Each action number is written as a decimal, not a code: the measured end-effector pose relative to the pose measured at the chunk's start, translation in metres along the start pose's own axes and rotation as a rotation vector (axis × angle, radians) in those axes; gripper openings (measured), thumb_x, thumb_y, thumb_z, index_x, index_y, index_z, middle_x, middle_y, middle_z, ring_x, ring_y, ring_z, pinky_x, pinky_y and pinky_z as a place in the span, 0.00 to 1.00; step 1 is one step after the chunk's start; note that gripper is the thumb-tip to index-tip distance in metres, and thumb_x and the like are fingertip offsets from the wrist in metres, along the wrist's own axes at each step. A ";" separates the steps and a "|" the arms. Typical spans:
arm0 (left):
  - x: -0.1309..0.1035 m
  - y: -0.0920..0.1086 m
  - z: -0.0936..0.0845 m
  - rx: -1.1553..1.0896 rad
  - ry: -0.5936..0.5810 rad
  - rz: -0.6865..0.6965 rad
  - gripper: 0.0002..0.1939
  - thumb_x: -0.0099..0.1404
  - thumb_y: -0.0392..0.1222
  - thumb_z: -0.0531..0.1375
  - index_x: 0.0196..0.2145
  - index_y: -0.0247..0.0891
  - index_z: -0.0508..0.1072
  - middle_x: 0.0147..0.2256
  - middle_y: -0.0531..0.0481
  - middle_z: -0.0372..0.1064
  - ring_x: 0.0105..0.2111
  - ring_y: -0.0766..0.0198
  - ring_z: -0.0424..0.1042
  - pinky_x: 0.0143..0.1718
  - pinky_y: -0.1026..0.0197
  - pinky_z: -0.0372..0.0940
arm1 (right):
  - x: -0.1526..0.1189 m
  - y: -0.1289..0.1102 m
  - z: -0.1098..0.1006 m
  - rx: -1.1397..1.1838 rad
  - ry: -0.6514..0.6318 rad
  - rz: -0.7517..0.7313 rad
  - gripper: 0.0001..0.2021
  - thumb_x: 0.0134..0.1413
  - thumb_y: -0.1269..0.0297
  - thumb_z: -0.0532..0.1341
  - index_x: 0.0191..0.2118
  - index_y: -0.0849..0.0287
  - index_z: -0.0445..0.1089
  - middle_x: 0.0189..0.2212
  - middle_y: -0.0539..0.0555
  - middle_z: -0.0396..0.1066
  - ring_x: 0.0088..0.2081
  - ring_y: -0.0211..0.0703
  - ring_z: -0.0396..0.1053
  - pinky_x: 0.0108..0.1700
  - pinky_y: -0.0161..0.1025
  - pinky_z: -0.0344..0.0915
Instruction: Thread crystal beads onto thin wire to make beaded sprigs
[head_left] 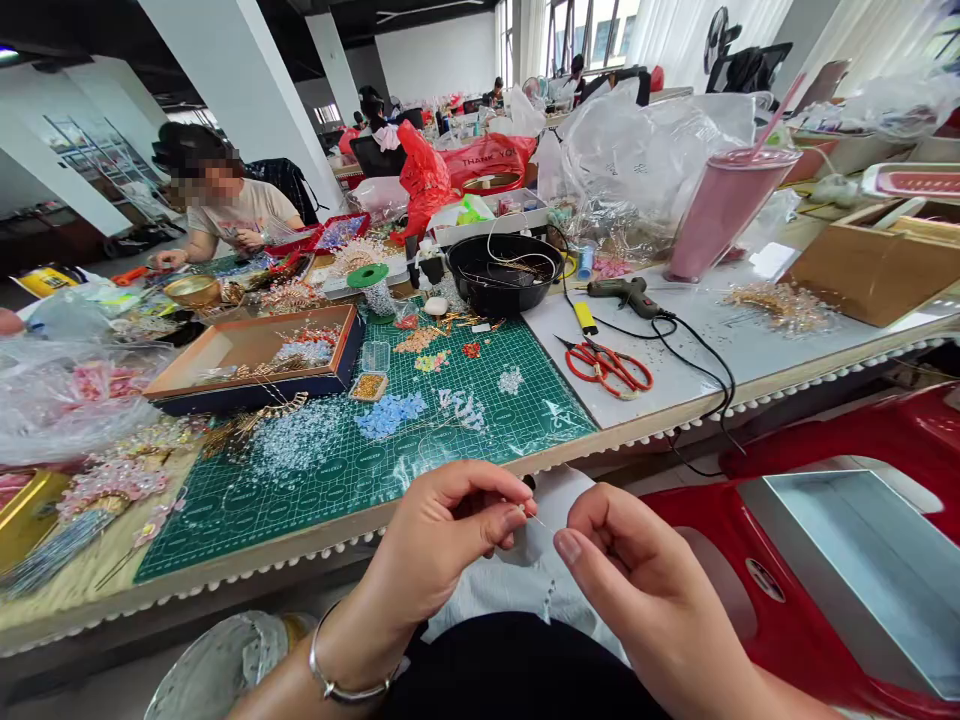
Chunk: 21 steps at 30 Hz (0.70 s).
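Just past the table's front edge, over my lap, my left hand [454,535] pinches a thin wire [539,520] between thumb and forefinger. A tiny pale bead seems to sit at those fingertips, too small to make out well. The wire's other end runs to my right hand [637,575], whose thumb and forefinger close around it with the remaining fingers curled. On the green cutting mat [502,440] behind my hands lie blue flower-shaped pieces [390,414], pale translucent pieces [461,408], clear beads [296,440] and a small box of gold beads [369,387].
Red-handled scissors [607,368], a glue gun [626,294] with its cable and a black bowl [504,275] stand farther back. A tall pink cup [731,215] is at right, a shallow box [255,350] at left. A red stool [795,560] bears a box lid. Across the table sits a person [232,205].
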<state>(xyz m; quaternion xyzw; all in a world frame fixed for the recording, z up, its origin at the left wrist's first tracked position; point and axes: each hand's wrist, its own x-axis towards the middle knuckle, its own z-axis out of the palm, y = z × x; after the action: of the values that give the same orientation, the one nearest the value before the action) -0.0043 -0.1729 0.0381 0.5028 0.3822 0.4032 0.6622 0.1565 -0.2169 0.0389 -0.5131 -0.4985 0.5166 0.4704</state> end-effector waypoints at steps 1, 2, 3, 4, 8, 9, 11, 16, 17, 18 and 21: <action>-0.003 0.000 0.000 0.079 0.007 0.040 0.05 0.57 0.35 0.65 0.34 0.42 0.76 0.30 0.54 0.73 0.27 0.73 0.67 0.27 0.70 0.62 | -0.001 -0.001 0.001 -0.005 -0.004 0.008 0.13 0.53 0.58 0.58 0.22 0.55 0.57 0.16 0.44 0.52 0.19 0.33 0.50 0.19 0.31 0.50; -0.005 0.001 0.000 0.154 0.012 0.080 0.07 0.58 0.35 0.64 0.35 0.43 0.76 0.31 0.54 0.73 0.29 0.71 0.68 0.30 0.69 0.63 | -0.001 -0.002 0.001 -0.008 -0.006 0.015 0.13 0.52 0.58 0.58 0.22 0.55 0.57 0.16 0.44 0.52 0.19 0.33 0.49 0.19 0.32 0.50; -0.007 0.001 0.000 0.221 0.014 0.115 0.08 0.59 0.35 0.64 0.36 0.44 0.75 0.32 0.54 0.73 0.31 0.70 0.69 0.33 0.68 0.64 | -0.002 -0.002 0.001 -0.010 -0.004 0.018 0.13 0.52 0.58 0.59 0.22 0.55 0.57 0.16 0.44 0.52 0.18 0.33 0.49 0.19 0.32 0.49; -0.009 0.002 0.000 0.273 0.014 0.142 0.09 0.59 0.35 0.63 0.38 0.45 0.74 0.33 0.54 0.73 0.33 0.69 0.69 0.35 0.66 0.64 | -0.003 -0.003 0.001 -0.014 0.001 0.017 0.13 0.51 0.59 0.59 0.22 0.55 0.57 0.16 0.44 0.52 0.18 0.33 0.49 0.18 0.32 0.49; -0.013 0.004 0.001 0.366 0.018 0.186 0.10 0.61 0.35 0.62 0.40 0.46 0.71 0.34 0.55 0.73 0.34 0.68 0.70 0.37 0.64 0.65 | -0.006 -0.003 0.002 -0.042 0.014 -0.005 0.12 0.51 0.59 0.59 0.22 0.55 0.58 0.16 0.44 0.51 0.18 0.34 0.48 0.18 0.33 0.48; -0.013 0.004 0.001 0.377 0.023 0.188 0.10 0.61 0.35 0.62 0.40 0.46 0.71 0.34 0.55 0.73 0.34 0.68 0.70 0.36 0.64 0.65 | -0.007 -0.003 0.002 -0.050 0.013 -0.010 0.12 0.51 0.60 0.59 0.22 0.55 0.58 0.16 0.44 0.51 0.18 0.34 0.49 0.18 0.33 0.48; -0.014 0.005 0.001 0.404 0.027 0.193 0.09 0.61 0.35 0.61 0.39 0.45 0.71 0.34 0.55 0.72 0.33 0.68 0.70 0.36 0.64 0.65 | -0.008 -0.002 0.002 -0.065 0.007 -0.016 0.12 0.52 0.60 0.58 0.22 0.54 0.58 0.16 0.44 0.51 0.18 0.34 0.49 0.18 0.33 0.48; -0.018 0.008 0.003 0.476 0.012 0.217 0.10 0.61 0.34 0.61 0.40 0.44 0.71 0.34 0.55 0.72 0.33 0.69 0.70 0.35 0.66 0.65 | -0.008 0.001 0.002 -0.086 -0.001 -0.012 0.12 0.52 0.60 0.58 0.22 0.54 0.57 0.16 0.44 0.51 0.18 0.34 0.49 0.19 0.34 0.47; -0.019 0.008 0.004 0.489 0.005 0.224 0.10 0.61 0.34 0.61 0.40 0.44 0.71 0.34 0.55 0.72 0.33 0.69 0.70 0.35 0.66 0.65 | -0.009 0.002 0.002 -0.083 -0.008 -0.007 0.12 0.53 0.60 0.58 0.22 0.54 0.57 0.16 0.44 0.50 0.19 0.34 0.48 0.19 0.34 0.47; -0.020 0.009 0.004 0.503 -0.004 0.232 0.10 0.61 0.34 0.61 0.41 0.44 0.71 0.34 0.55 0.72 0.32 0.69 0.69 0.35 0.66 0.65 | -0.009 0.003 0.002 -0.080 -0.016 -0.003 0.12 0.53 0.60 0.58 0.23 0.54 0.57 0.17 0.44 0.50 0.19 0.35 0.48 0.19 0.34 0.47; -0.021 0.010 0.004 0.553 -0.032 0.246 0.09 0.61 0.35 0.62 0.40 0.43 0.71 0.33 0.55 0.72 0.31 0.69 0.69 0.33 0.67 0.65 | -0.011 0.006 0.001 -0.057 -0.067 0.025 0.13 0.56 0.57 0.57 0.24 0.55 0.58 0.19 0.45 0.52 0.21 0.35 0.50 0.22 0.34 0.49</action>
<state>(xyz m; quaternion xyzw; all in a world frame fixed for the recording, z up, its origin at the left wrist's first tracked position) -0.0101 -0.1915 0.0510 0.7127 0.4035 0.3530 0.4524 0.1565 -0.2286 0.0331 -0.5150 -0.5221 0.5248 0.4321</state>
